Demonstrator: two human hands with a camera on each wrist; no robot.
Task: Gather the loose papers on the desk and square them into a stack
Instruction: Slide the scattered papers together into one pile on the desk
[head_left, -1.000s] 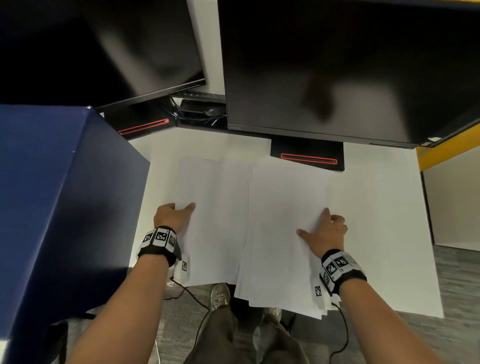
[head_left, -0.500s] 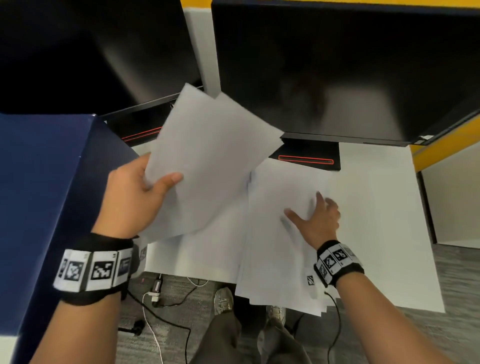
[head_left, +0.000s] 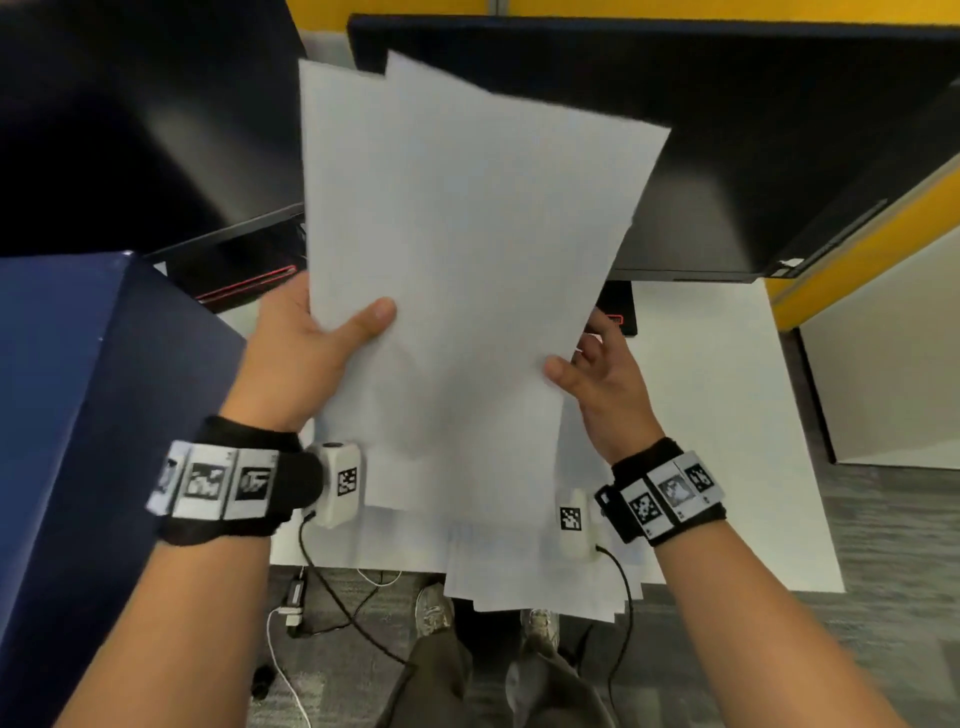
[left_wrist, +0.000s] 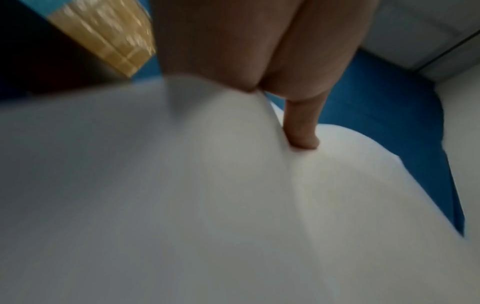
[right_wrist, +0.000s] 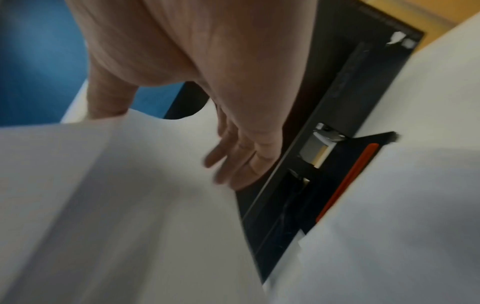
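A: Entry. Where are the papers?

B: Two groups. A sheaf of white sheets (head_left: 467, 249) is lifted off the counter (head_left: 727, 415), filling the centre and upper centre of the head view, tilted, its top corners fanned apart and not aligned. A second pile of loose sheets (head_left: 530, 582) lies on the counter at lower centre, edges staggered, overhanging the near edge above the person's shoes.

A: Left hand?

B: The left hand (head_left: 306, 358) grips the left edge of the raised sheaf, thumb laid across the front face, fingers hidden behind. In the left wrist view the thumb (left_wrist: 302, 127) presses into the paper and dents it.

A: Right hand?

B: The right hand (head_left: 605, 384) is at the lower right edge of the sheaf. Thumb tip touches the front near the edge; fingers are spread and only loosely bent. In the right wrist view the fingers (right_wrist: 239, 160) are extended behind the sheet, blurred. I read it as relaxed, steadying, not clamped.

A: Surroundings?

B: Two dark monitors, one at upper left (head_left: 130, 130), one at upper right (head_left: 753, 156), with a red-striped stand base (head_left: 615, 317) beside the right hand. A blue partition (head_left: 78, 415) fills the left side. Both wrists carry marker bands (head_left: 218, 483) and camera units with cables hanging toward the carpet.
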